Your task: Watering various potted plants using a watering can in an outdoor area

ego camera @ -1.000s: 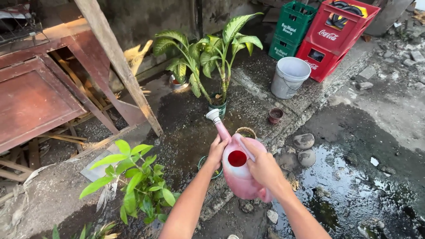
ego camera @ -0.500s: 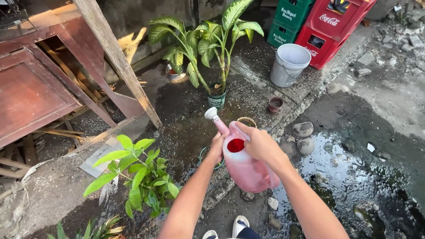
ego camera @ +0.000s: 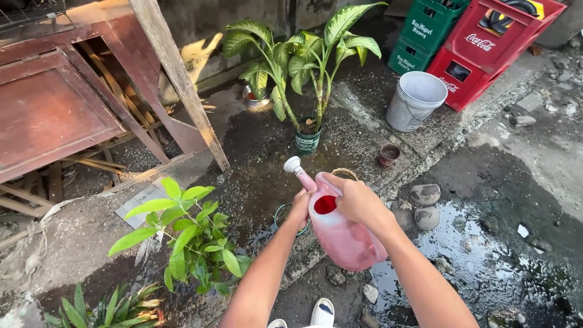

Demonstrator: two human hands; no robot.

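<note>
I hold a pink plastic watering can (ego camera: 346,234) with a white spout head in both hands. My right hand (ego camera: 358,200) grips its handle at the top, beside the round fill opening. My left hand (ego camera: 300,206) steadies the can's left side near the base of the spout. The spout points away from me toward a tall plant with broad green-and-cream leaves (ego camera: 303,58) in a small dark green pot (ego camera: 307,140). A leafy green plant (ego camera: 188,237) stands to the left of my left arm.
A grey bucket (ego camera: 416,100) and a small brown pot (ego camera: 388,155) sit on the concrete ledge. Red and green crates (ego camera: 486,42) are stacked behind. A reddish wooden frame with a slanted post (ego camera: 176,79) is at left. Stones and a puddle (ego camera: 461,243) lie at right.
The view has shifted a little and the tall plant now sits farther ahead. Both hands keep their hold on the can, which stays at about the same tilt.
</note>
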